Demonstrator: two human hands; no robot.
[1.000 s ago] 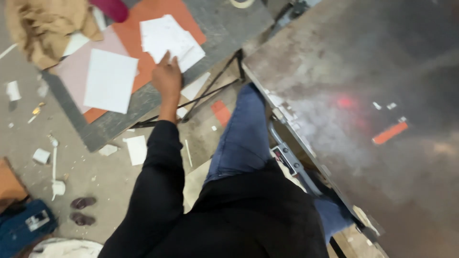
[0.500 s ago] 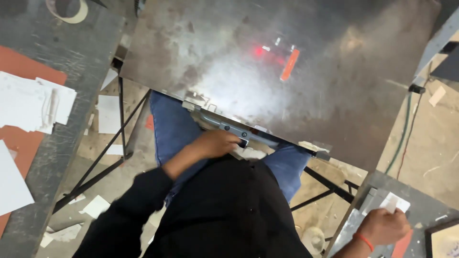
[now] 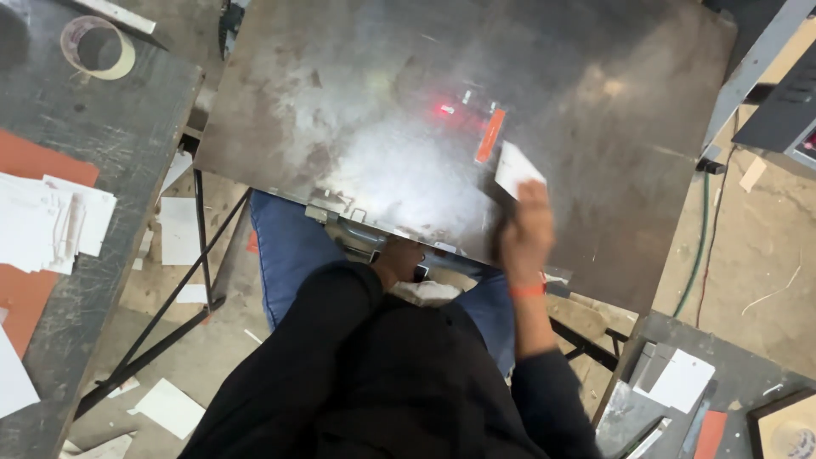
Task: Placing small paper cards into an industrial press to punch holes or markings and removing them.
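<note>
My right hand [image 3: 527,228] is raised over the near edge of a scratched metal plate [image 3: 340,110] and holds a small white card [image 3: 516,169] between its fingers; an orange band sits on the wrist. Just beyond the card an orange strip [image 3: 490,135] lies on the plate beside a red glow. My left hand [image 3: 399,259] rests at the plate's front edge against my lap, fingers curled at a small dark part; whether it grips anything is hidden. I wear a black top and blue trousers.
A dark table at left carries a tape roll [image 3: 96,47], orange sheet [image 3: 34,161] and stacked white papers [image 3: 55,223]. Paper scraps litter the floor [image 3: 174,408]. Another bench at lower right holds a white card [image 3: 682,380]. A green cable [image 3: 702,246] hangs at right.
My right hand came up from the lower-right bench with the white card to the plate near the orange strip. Earlier, my left hand drew back from the papers at left to the plate's front edge.
</note>
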